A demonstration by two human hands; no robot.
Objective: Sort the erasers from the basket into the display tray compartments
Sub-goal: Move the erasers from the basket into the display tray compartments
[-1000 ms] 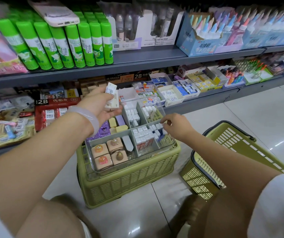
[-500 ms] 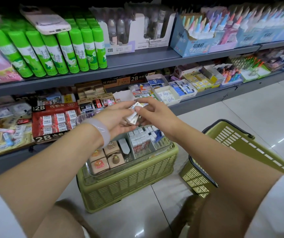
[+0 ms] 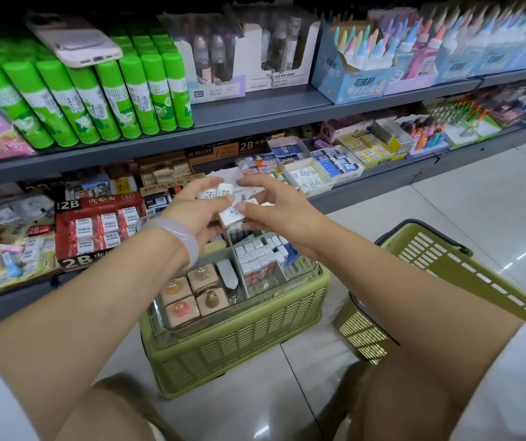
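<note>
**A:** Item one, our left hand [image 3: 198, 214]: fingers curled round a small stack of white erasers [image 3: 223, 198], held above the display tray [image 3: 172, 316]. Item two, our right hand [image 3: 274, 211]: fingertips pinching one eraser at the edge of that stack. Both are raised over the tray's far compartments.

**B:** Risks, as we judge them?

**A:** The stack is loose and several pieces deep. If we pull one free at an angle, its neighbours could slip and drop into the wrong compartment, or past the tray rim into the green basket [image 3: 242, 348] that the tray sits on. The white-eraser compartment [image 3: 261, 256] looks nearly full, so a piece pressed in carelessly may ride up or tip its row.

**B:** Edges and room?

**A:** The tray walls are clear and hard to read. The shelf edge [image 3: 366, 192] lies just behind our hands, its open boxes near enough to catch a knuckle. The second basket [image 3: 446, 281] stands to our right, apart from the tray. Open room is above the tray and toward us; our forearms cross over the near compartments holding the pink boxed erasers [image 3: 191, 291].
</note>
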